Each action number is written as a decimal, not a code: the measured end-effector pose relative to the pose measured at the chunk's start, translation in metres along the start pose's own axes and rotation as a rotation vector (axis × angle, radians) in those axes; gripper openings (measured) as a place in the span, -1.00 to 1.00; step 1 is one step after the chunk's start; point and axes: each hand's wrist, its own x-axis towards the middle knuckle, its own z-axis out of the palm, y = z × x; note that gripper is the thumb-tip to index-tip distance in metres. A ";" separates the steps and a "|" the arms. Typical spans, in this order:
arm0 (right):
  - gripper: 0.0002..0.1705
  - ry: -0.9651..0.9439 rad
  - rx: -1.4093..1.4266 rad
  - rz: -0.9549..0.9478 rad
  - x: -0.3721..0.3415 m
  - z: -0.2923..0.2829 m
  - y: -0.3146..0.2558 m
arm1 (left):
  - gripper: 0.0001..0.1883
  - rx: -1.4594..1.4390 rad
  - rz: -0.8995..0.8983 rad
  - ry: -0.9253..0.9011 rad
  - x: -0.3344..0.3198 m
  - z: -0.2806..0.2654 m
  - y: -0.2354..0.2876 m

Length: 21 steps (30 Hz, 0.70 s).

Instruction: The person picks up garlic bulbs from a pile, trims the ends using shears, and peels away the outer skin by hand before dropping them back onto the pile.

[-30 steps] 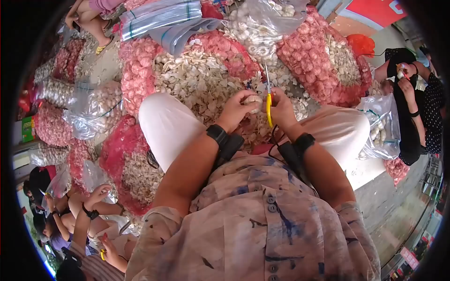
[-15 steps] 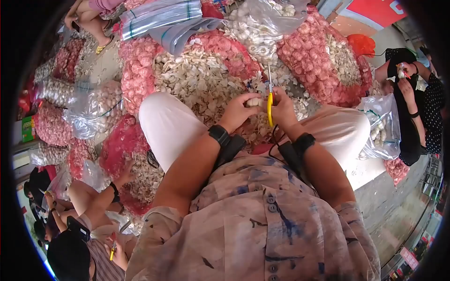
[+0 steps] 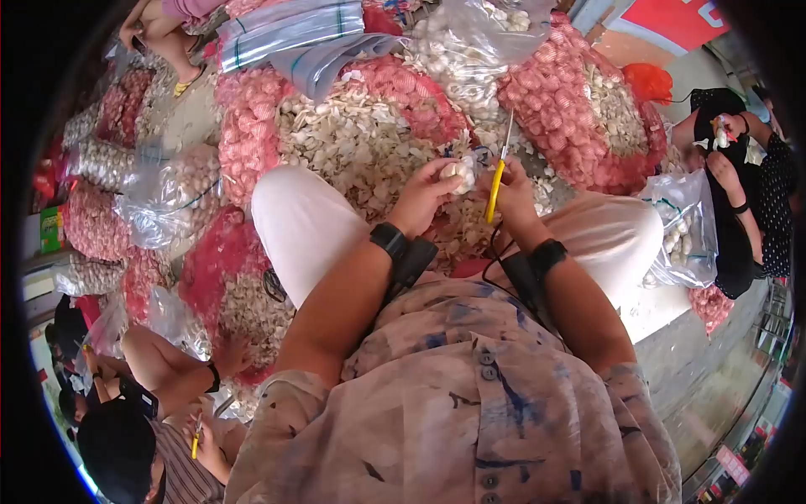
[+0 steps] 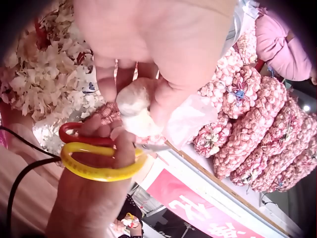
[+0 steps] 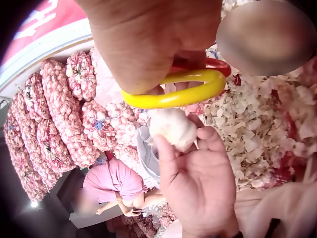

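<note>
My left hand [image 3: 422, 200] pinches a white garlic bulb [image 3: 461, 175] between thumb and fingers. In the left wrist view the bulb [image 4: 137, 116] shows partly brownish skin at the top and clean white below. My right hand [image 3: 515, 200] grips scissors [image 3: 494, 195] with one yellow and one red handle. The blades point forward, just right of the bulb in the head view. From the right wrist, the yellow handle [image 5: 168, 103] loops over the bulb [image 5: 173, 128], which sits at the left hand's fingertips. A heap of papery garlic skins [image 3: 353, 151] lies beneath and beyond the hands.
Red mesh sacks of garlic [image 3: 550, 92] stand ahead, with a clear bag of white bulbs [image 3: 470, 50] between them. Folded plastic bags [image 3: 290, 34] lie at the far left. Other people sit at both sides; one at lower left holds yellow-handled scissors [image 3: 196, 443].
The scissors have tilted to the right and moved away from the bulb. More of the bulb's white side now shows. The person at lower left has lowered a hand into the garlic skins.
</note>
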 end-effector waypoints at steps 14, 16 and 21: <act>-0.61 -0.183 -0.284 -0.265 0.006 -0.003 0.008 | -0.64 0.202 0.018 0.009 0.002 -0.006 -0.010; -0.61 -0.148 -0.154 -0.113 0.004 -0.002 0.004 | -0.61 0.206 0.030 -0.016 0.001 -0.003 -0.008; -0.61 -0.149 -0.307 -0.197 -0.004 0.004 -0.003 | -0.64 0.198 -0.033 0.071 0.002 -0.006 -0.009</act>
